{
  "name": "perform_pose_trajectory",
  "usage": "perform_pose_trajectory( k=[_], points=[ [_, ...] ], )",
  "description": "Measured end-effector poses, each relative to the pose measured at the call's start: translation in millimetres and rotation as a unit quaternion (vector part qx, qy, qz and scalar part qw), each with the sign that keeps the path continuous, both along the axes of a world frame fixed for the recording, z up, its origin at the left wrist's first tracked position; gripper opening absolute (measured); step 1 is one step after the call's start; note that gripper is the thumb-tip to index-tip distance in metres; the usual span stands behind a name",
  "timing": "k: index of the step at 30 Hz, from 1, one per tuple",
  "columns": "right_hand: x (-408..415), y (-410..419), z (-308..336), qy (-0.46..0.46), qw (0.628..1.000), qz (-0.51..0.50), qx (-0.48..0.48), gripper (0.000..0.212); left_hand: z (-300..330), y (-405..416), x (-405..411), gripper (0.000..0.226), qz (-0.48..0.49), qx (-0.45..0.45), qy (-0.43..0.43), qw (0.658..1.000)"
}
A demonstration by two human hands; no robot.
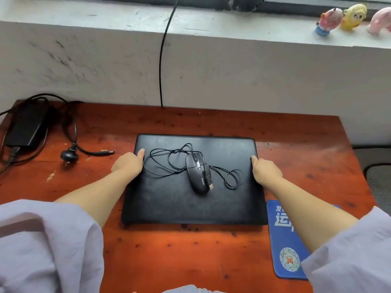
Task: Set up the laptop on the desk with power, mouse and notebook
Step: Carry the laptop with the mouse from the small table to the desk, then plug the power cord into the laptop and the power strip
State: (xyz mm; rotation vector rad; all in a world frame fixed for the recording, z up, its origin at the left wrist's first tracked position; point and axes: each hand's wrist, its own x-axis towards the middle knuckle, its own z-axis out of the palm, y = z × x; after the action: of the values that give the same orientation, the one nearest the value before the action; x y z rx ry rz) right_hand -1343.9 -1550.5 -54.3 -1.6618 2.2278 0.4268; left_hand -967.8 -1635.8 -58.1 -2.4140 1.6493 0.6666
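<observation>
A closed black laptop [169, 199] lies flat in the middle of the red-brown wooden desk [296, 144]. A black wired mouse [197, 173] rests on its lid, its thin cable [165, 163] looped loosely around it and the USB plug lying beside it. My left hand [129, 162] grips the laptop's left edge, thumb on the lid. My right hand [265, 171] grips the right edge the same way. A black power brick [27, 125] with its cables, wall plug [68, 155] and barrel connector [103, 152] lies at the desk's far left. No notebook is in view.
A blue mouse pad [283, 246] lies at the desk's right front, partly under my right arm. A white wall and window ledge rise behind the desk, with a black cable [161, 60] hanging down and small toy figures [342, 17] on the ledge at right.
</observation>
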Motion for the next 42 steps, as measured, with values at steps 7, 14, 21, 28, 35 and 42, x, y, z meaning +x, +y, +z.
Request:
perform_pose_trajectory(
  k=[7,14,21,28,35,42],
  points=[
    [1.2,-1.8,5.9,0.012,1.0,0.005,0.019,0.045,6.2,-2.4,0.4,0.062,-0.087,-0.007,-0.076,0.993],
    [13.7,-7.9,22.0,-0.042,0.993,-0.108,-0.007,0.039,12.5,15.6,11.1,0.044,-0.09,0.012,0.025,0.996],
    [77.7,-47.8,50.0,-0.103,0.965,-0.06,-0.233,0.035,18.1,63.3,43.3,0.035,-0.109,-0.03,0.084,0.99],
    [209.3,-80.3,70.2,-0.212,0.932,0.081,-0.282,0.034,28.4,31.5,102.6,0.031,-0.162,-0.103,0.077,0.978],
    [307.1,-113.0,53.0,-0.181,0.948,0.122,-0.234,0.032,14.0,-13.7,145.1,0.037,-0.361,-0.124,-0.022,0.924],
    [306.7,-143.5,24.2,-0.111,0.987,0.088,-0.07,0.033,3.9,-44.2,138.8,0.019,-0.377,-0.11,0.012,0.92]
  ],
)
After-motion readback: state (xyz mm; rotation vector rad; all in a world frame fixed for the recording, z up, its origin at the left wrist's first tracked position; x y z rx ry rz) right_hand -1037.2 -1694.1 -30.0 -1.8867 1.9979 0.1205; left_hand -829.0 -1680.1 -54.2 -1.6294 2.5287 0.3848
